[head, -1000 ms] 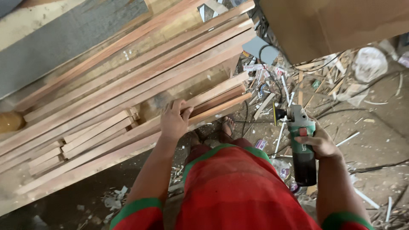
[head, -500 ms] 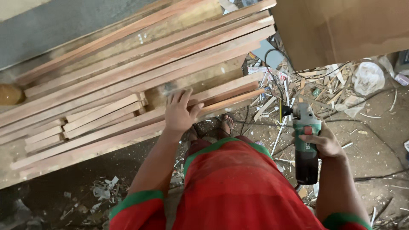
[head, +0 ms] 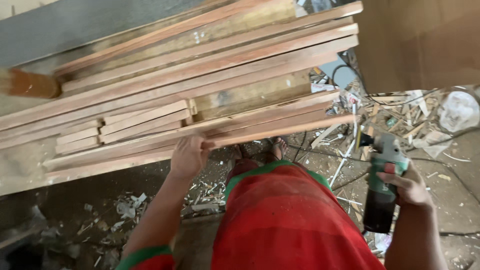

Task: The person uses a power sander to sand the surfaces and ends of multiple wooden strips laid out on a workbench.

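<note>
Wooden strip (head: 280,131), long and thin, is gripped near its middle by the left hand (head: 189,156) at the centre of the frame. Its long axis runs from lower left up to the right, along the front edge of the stacked planks (head: 200,70). The right hand (head: 407,186), lower right and well apart, is closed around a green grinder (head: 382,185) over the littered floor (head: 450,150).

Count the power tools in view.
1: a green and black grinder in the right hand, low beside the red garment. The left hand grips a wood strip. Floor litter may hide others.
</note>
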